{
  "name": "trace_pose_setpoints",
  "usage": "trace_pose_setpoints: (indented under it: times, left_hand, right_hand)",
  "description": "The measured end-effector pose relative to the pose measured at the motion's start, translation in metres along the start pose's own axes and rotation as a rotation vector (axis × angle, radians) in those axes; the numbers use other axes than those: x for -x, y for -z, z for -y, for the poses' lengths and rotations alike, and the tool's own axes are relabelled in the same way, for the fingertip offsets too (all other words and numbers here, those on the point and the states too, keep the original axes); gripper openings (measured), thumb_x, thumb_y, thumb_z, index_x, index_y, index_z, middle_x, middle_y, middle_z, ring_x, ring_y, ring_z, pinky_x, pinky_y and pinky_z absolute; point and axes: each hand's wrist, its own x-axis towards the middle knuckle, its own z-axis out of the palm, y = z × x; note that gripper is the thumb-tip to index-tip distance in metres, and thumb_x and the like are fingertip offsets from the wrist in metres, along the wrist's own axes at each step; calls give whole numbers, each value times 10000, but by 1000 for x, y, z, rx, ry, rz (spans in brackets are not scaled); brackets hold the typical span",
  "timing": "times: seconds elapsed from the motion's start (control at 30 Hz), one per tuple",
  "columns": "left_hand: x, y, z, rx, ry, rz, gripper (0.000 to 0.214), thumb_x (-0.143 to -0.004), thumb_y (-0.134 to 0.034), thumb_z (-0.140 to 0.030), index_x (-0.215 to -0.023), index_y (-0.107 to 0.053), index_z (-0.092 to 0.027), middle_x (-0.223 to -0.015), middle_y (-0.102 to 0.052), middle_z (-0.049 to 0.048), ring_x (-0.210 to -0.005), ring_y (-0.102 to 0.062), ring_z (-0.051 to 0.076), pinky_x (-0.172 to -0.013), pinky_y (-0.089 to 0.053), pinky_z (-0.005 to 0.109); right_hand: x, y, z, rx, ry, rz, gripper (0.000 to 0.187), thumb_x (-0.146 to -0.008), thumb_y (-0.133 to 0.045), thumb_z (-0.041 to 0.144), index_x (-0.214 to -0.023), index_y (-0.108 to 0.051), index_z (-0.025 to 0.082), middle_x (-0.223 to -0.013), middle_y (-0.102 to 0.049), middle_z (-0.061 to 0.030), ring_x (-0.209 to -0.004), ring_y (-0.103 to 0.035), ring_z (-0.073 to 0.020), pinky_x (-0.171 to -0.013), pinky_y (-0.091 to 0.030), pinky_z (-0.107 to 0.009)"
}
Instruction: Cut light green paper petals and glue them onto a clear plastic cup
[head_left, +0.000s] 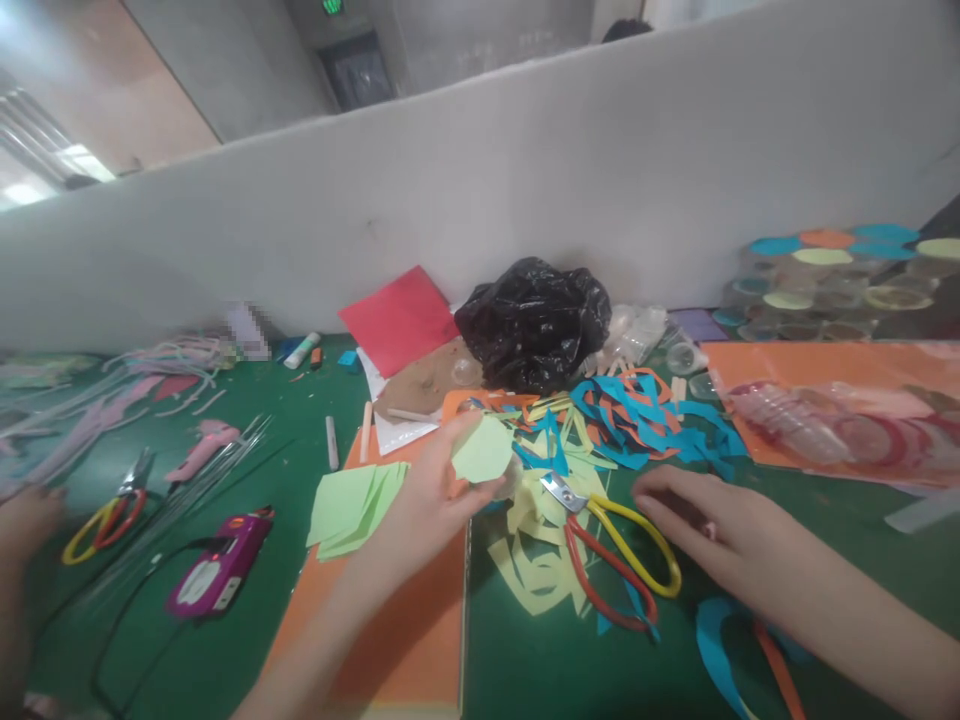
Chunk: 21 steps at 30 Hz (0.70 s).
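Pale-green paper piece: pinched at its lower edge between left hand fingertips. Right hand: flat, fingers unclenched, empty, just beside scissors.

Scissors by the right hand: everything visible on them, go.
The scissors have short metal blades, seemingly closed, pointing up-left, plus one yellow and one red looped handle, plastic-looking. They lie flat on pale green paper scraps on the green mat. The right hand sits beside the yellow loop; contact unclear.
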Motion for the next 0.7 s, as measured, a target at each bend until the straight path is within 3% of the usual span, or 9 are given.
trace_pose_setpoints:
  times: [0.1, 0.2, 0.3, 0.4, 0.53, 0.7]
  left_hand:
    - [-11, -6, -13, -9, -29, 34, 586, -862, -698, -467, -1389, -476, -338, -1425, -581, 68, -1294, -586, 296, -1017, -547, 458]
    - [-22, -16, -20, -18, -76, 52, 612, -867, -698, -467, -1412, -455, -334, -1454, -558, 70, -1338, -552, 301, -1101, -489, 491]
    - [-32, -25, -23, -8, -111, 73, 634, -867, -703, -456, -1432, -441, -338, -1481, -539, 67, -1359, -537, 302, -1118, -480, 483]
    - [-38, -32, -23, 10, -122, 96, 649, -868, -706, -450, -1447, -427, -356, -1502, -523, 56, -1364, -536, 297, -1108, -493, 467]
    - [-42, -35, -20, 32, -115, 59, 637, -870, -711, -440, -1441, -442, -354, -1506, -518, 51, -1386, -514, 298, -1099, -502, 445]
    - [-44, -36, -18, 85, -82, 12, 596, -887, -690, -439, -1428, -456, -350, -1485, -529, 52, -1379, -514, 306, -1033, -548, 423]
  right_hand:
    - [-25, -6, 4, -150, -67, 148, 393, -944, -448, 565, -935, -681, 248, -818, -713, -35, -666, -628, -180, -615, -507, -290]
    - [-44, -12, 6, -306, -115, 210, 431, -942, -458, 585, -1093, -668, 241, -1025, -720, -51, -785, -640, -193, -694, -532, -317]
    - [-56, -13, 6, -431, -55, 249, 473, -954, -463, 597, -1219, -632, 244, -1219, -662, -65, -946, -630, -206, -816, -525, -332]
    - [-60, -9, 8, -506, 16, 334, 411, -968, -461, 549, -1103, -658, 215, -1066, -669, -52, -926, -607, -186, -828, -490, -305]
    - [-61, -6, 12, -635, -17, 430, 390, -956, -478, 537, -842, -590, 182, -811, -614, -16, -757, -558, -139, -762, -466, -271]
    - [-58, -10, 7, -711, -79, 438, 432, -909, -556, 603, -826, -566, 179, -746, -546, 10, -698, -500, -117, -713, -448, -255]
